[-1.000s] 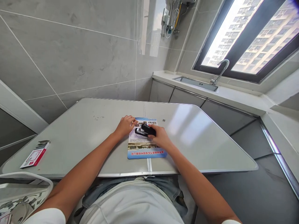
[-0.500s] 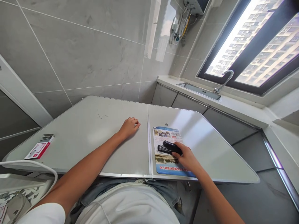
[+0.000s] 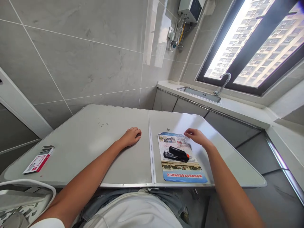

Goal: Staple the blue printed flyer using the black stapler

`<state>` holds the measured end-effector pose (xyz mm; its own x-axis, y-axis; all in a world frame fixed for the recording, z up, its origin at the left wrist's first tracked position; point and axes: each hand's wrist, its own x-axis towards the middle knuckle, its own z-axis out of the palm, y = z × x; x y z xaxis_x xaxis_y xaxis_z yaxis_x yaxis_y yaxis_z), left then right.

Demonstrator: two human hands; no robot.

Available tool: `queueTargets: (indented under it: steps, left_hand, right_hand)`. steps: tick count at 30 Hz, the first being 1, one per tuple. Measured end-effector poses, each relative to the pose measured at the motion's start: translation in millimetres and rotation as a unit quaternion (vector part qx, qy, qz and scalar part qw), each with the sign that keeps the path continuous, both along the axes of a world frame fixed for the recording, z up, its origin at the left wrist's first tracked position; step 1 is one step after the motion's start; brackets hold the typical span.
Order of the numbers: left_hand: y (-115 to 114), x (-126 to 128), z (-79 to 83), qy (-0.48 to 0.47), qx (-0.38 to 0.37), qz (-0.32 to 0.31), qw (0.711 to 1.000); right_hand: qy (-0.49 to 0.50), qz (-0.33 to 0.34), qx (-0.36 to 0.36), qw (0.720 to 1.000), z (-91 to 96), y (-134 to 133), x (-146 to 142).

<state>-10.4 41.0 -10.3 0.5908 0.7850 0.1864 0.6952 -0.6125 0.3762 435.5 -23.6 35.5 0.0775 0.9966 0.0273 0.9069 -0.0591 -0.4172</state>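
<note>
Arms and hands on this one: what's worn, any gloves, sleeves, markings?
No gloves on the left hand or right hand; no watch, wristband or markings visible on either. Forearms bare. A short white sleeve shows at the left arm, matching the white top; the right sleeve is out of frame.

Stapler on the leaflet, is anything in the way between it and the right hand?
Nothing visible stands in the way: the stapler lies on the leaflet, and the right hand is by the leaflet's far right corner.
</note>
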Motion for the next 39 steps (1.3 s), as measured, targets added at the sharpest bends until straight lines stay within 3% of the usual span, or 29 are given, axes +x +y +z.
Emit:
queueTargets:
  steps: [3, 8, 22, 26, 29, 34, 39]
  left_hand:
    - [0, 0, 0.5, 0.006, 0.002, -0.001, 1.0]
    - [0, 1, -0.1, 0.008, 0.004, 0.002, 1.0]
    - [3, 1, -4.9, 0.002, 0.0, 0.007, 1.0]
    - [3, 1, -5.9, 0.001, 0.001, 0.009, 1.0]
    - [2, 1, -6.7, -0.002, 0.003, 0.011, 1.0]
    - [1, 2, -7.2, -0.006, 0.005, 0.017, 1.0]
    - [-3, 5, -5.1, -0.009, 0.006, 0.018, 1.0]
  right_hand:
    - [-0.058, -0.08, 0.027, 0.995, -22.7, 24, 5]
    - [-0.117, -0.108, 0.055, 0.986, -54.5, 30, 4]
    - [-0.103, -0.091, 0.109, 0.985, -70.9, 36, 15]
    - [-0.07, -0.038, 0.173, 0.982, -75.1, 37, -4]
    - [-0.045, 0.051, 0.192, 0.979, -80.1, 41, -26]
    - [-0.024, 0.211, 0.161, 0.964, -84.6, 50, -47]
    - [-0.016, 0.275, 0.129, 0.953, -84.9, 65, -53]
